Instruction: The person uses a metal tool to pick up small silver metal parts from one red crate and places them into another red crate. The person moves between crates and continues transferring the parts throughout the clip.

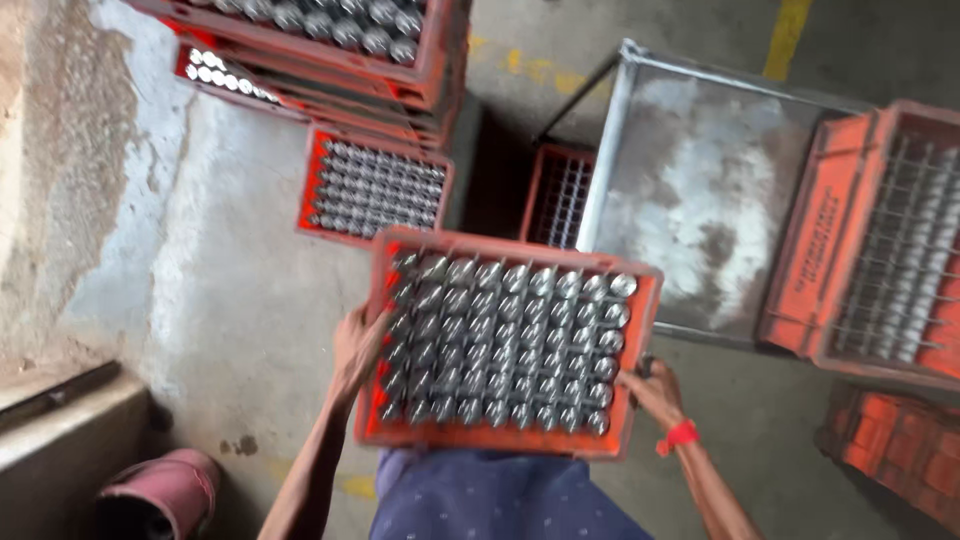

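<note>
Between the floor stack and the steel table [700,190], an orange plastic crate [510,345] hangs in the air, carried at waist height. Left hand [357,350] clamps its left wall, right hand [652,392] its right corner; both closed on it. Crate is full: tight rows of shiny metal cylinders [505,340]. Not set down yet. Similar full crates [372,185] sit on rough concrete; another [880,250] rests on the scuffed table.

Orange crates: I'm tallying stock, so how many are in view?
At least 7: one held by the left hand and right hand, one on the floor, a stack of two or more, one under the table, one on it, one lower right.
</note>
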